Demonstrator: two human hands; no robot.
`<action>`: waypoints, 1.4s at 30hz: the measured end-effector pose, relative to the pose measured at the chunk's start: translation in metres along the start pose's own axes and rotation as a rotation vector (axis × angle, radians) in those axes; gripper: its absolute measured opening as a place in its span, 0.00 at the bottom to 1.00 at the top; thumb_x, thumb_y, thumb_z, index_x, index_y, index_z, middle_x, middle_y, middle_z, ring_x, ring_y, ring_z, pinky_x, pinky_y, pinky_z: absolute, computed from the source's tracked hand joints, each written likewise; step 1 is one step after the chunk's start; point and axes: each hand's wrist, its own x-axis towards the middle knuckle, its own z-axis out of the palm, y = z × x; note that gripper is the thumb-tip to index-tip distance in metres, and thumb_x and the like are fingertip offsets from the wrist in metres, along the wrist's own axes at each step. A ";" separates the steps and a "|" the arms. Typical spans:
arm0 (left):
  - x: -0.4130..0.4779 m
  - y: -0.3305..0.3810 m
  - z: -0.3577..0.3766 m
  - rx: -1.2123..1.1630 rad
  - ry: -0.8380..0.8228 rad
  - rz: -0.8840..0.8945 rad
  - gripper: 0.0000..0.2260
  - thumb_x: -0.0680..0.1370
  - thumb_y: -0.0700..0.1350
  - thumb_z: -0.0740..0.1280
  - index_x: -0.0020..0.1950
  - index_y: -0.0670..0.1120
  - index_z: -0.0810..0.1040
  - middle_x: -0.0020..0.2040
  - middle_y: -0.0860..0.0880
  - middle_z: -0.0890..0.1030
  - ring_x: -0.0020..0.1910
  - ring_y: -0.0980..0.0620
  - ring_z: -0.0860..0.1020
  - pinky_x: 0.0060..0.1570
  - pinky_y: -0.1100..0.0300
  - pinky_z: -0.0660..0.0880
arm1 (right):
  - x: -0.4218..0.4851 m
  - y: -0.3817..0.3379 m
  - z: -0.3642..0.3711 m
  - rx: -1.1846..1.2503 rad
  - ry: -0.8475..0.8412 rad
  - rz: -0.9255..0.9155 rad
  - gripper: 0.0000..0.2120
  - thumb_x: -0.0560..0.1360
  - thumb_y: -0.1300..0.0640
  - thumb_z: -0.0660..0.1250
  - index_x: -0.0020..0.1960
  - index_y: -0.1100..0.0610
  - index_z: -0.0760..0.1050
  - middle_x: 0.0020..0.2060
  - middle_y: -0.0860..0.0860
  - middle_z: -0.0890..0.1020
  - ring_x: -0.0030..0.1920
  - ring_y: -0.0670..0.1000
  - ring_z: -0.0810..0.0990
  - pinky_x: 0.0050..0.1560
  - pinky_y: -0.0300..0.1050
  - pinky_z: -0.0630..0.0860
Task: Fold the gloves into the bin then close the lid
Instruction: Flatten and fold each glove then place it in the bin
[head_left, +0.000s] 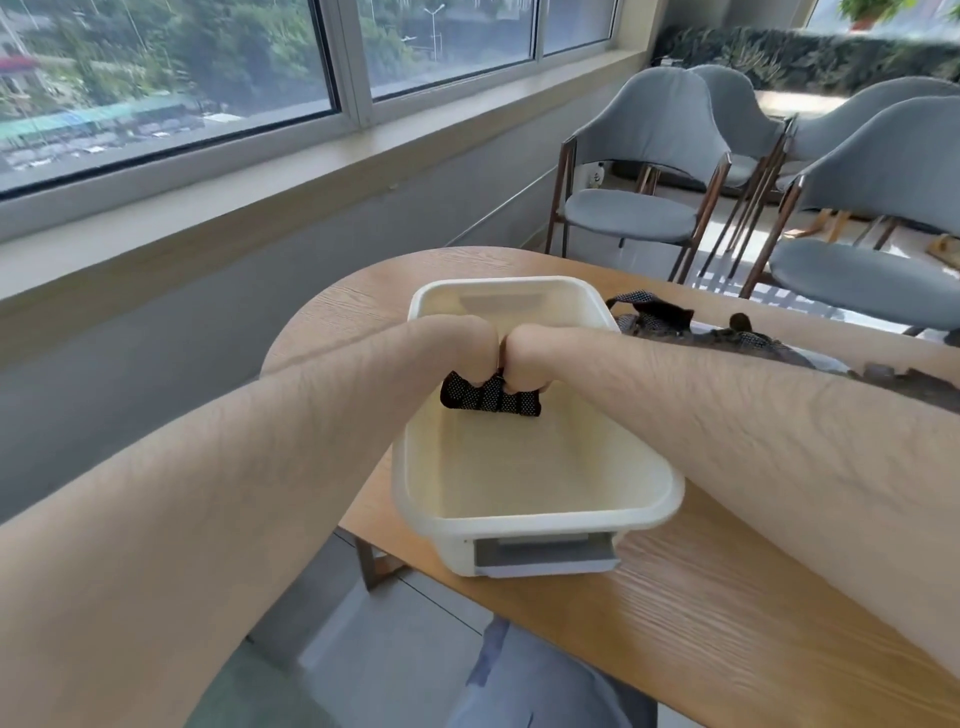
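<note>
Plainly, both hands are working as a pair: the left hand and the right hand meet knuckle to knuckle over the bin. Their fingers are curled down round a small folded glove, which they hold low inside the bin's far half. Whether it already touches the floor of the bin I cannot tell.

The glove is black knit with pale dots. It looks light and limp, so it should fold with no effort, but it will likely spring open once let go. Holding it across the fold, as both hands do here, seems the sound choice, as does pressing it flat against the bin floor before letting go. The dots may be grip studs, which would make the layers cling rather than slip.

More gloves lie in a loose heap on the table, just beside the bin's far right corner and partly hidden by the right forearm. Each is best taken at cuff and fingertips. I cannot make out the lid.
</note>
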 end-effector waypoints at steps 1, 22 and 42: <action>0.001 0.000 0.000 0.015 0.010 -0.002 0.14 0.84 0.47 0.61 0.65 0.41 0.78 0.39 0.48 0.70 0.50 0.45 0.72 0.60 0.54 0.71 | 0.000 -0.001 -0.001 -0.034 0.003 0.006 0.16 0.84 0.49 0.61 0.58 0.59 0.81 0.45 0.54 0.81 0.46 0.56 0.77 0.54 0.45 0.75; -0.009 -0.001 0.004 -0.068 0.059 -0.060 0.09 0.81 0.38 0.66 0.59 0.40 0.80 0.38 0.51 0.72 0.46 0.48 0.74 0.50 0.58 0.76 | -0.007 -0.002 -0.010 -0.390 0.023 -0.049 0.12 0.83 0.57 0.60 0.58 0.58 0.81 0.40 0.53 0.75 0.47 0.58 0.76 0.51 0.51 0.78; -0.109 0.090 -0.073 -0.017 0.653 -0.014 0.12 0.82 0.38 0.58 0.56 0.47 0.80 0.48 0.49 0.79 0.43 0.46 0.75 0.39 0.55 0.69 | -0.187 0.094 0.006 0.413 0.735 -0.150 0.10 0.79 0.56 0.58 0.40 0.45 0.69 0.40 0.45 0.76 0.46 0.56 0.78 0.44 0.50 0.76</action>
